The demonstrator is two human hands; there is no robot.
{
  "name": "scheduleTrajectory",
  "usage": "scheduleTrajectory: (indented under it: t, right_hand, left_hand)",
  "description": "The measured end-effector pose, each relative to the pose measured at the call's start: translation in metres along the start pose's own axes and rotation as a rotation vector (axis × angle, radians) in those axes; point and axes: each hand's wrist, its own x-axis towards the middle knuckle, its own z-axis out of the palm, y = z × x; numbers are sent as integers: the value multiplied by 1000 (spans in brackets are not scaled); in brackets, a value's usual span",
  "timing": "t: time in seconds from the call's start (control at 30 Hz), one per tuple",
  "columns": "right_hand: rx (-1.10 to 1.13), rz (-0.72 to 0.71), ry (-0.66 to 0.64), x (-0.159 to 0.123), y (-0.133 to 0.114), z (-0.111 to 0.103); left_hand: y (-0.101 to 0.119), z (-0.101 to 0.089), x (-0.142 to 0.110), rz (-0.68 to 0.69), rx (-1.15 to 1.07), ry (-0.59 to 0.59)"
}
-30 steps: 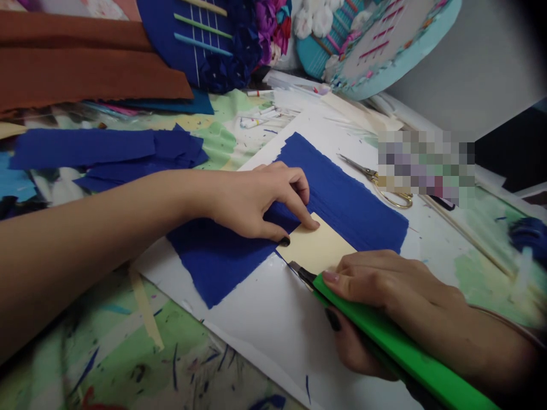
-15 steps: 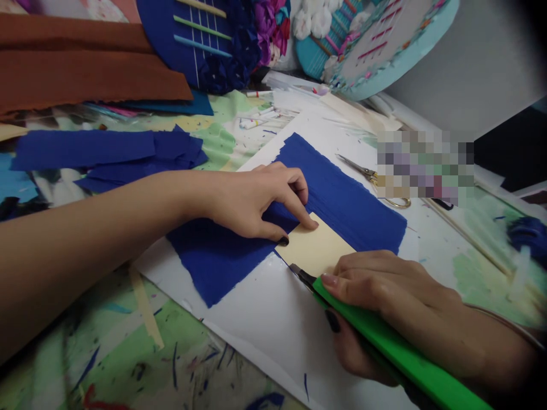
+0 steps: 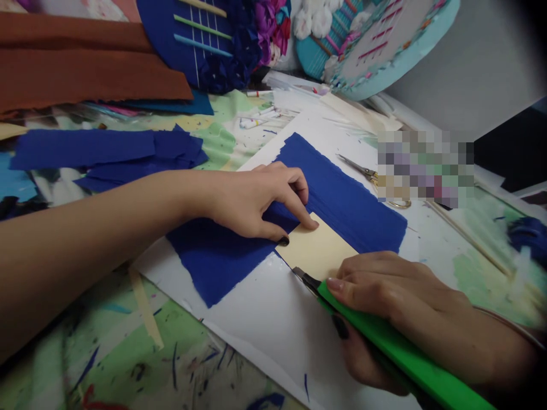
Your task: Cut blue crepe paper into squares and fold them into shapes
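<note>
Left hand (image 3: 256, 199): palm down, thumb and forefinger apart, tips on the cream card (image 3: 320, 245); other fingers bent. Right hand (image 3: 393, 302): closed round a green-handled tool (image 3: 419, 360), thumb along the top, metal tip at the near edge of the card.

Cream card: one, flat, between the two hands, partly over the blue paper (image 3: 354, 210), one end behind the right hand. Blue paper: one sheet, crinkled, ragged-edged, spread on a white board (image 3: 273, 324). White board: aslant on the worktop (image 3: 123, 336), with blotched green cover and loose blue scraps. Scissors (image 3: 359, 166): one pair, gold-handled, beside the blue paper, partly masked. Wooden stick (image 3: 470, 239): thin, far right. Blue strips (image 3: 89, 149): overlapping, beyond the left forearm. Brown sheet (image 3: 85, 74): upper left.
</note>
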Motion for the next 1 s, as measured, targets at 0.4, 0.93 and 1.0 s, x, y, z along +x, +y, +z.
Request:
scheduleTrajectory:
  t: [0.4, 0.93, 1.0]
  right_hand:
    - [76, 49, 9, 10, -5, -2]
    - [110, 55, 8, 7, -7, -5]
    - [81, 107, 78, 5, -9, -4]
  left_hand:
    - [0, 0, 0, -1, 6, 1]
    - [0, 0, 0, -4, -2, 3]
    - [0, 0, 0, -1, -5, 6]
